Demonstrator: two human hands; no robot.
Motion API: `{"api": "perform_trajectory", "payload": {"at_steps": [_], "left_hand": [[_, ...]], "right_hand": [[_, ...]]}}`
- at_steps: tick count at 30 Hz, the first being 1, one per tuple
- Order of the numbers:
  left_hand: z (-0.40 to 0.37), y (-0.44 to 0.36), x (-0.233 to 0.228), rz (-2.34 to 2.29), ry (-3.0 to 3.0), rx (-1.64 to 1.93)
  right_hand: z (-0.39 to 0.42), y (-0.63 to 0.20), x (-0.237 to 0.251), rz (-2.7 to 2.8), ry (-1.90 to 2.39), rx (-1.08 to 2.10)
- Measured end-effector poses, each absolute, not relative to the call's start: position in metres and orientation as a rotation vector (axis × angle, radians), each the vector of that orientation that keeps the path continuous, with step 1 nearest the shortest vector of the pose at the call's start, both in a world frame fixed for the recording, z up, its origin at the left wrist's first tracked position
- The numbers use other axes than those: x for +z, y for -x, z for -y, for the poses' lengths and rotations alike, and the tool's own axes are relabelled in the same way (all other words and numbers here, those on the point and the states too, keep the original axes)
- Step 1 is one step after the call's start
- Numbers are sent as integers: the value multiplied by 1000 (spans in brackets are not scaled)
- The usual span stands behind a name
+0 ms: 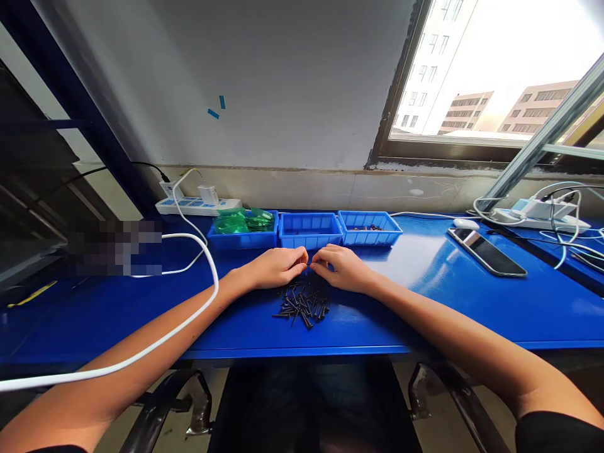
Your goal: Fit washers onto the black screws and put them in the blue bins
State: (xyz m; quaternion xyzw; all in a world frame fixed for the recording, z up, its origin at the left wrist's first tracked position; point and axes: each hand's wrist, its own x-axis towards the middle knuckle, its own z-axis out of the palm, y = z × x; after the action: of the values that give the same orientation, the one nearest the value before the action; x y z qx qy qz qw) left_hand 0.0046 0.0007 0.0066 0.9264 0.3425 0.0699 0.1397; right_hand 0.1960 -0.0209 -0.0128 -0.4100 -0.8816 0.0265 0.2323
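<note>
A loose pile of black screws (302, 305) lies on the blue table in front of me. My left hand (278, 265) is just above and behind the pile, its thumb and fingers pinched together. Opposite it, my right hand (340, 267) is closed in a similar pinch, fingertips almost meeting those of the left. Whatever is between the fingertips is too small or hidden to make out. Right behind both hands stands the middle blue bin (310, 240). The right blue bin (372, 238) holds small dark pieces, and the left blue bin (243, 241) holds green plastic bags (245, 221).
A white cable (218, 277) loops across my left forearm. Power strips (198, 205) with plugs sit at the back left and back right. A phone (487, 251) lies on the table to the right, near a small white case (466, 223). Chair armrests flank me below the table edge.
</note>
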Motion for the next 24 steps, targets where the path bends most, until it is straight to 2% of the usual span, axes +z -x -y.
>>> {"api": "perform_trajectory", "payload": {"at_steps": [24], "left_hand": [[1,-8,9,-1027,-2680,168]], "right_hand": [[19,-197,-14,2465,1016,-63]]}}
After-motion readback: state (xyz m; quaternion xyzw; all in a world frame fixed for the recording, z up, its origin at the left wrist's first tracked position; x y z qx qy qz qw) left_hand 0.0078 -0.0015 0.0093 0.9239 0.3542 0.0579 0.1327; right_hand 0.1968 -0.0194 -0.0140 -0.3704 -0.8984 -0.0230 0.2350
